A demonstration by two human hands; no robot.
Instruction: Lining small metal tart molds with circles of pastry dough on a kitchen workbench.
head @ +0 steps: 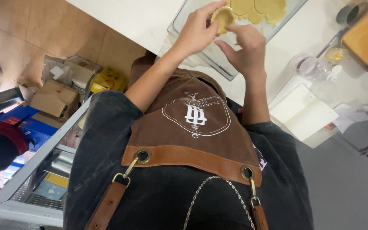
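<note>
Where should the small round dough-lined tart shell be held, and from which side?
By its rim, from opposite sides. The tart shell is a shallow cup with soft dough inside, so pinching the edge avoids denting it. The left hand and right hand meet it that way, above the clear tray.

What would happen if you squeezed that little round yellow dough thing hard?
The dough round looks thin and soft, so it would probably squash or tear. The left hand and right hand pinch it by fingertips only, which suggests it is light. The flat rounds nearby look floppy too.
</note>
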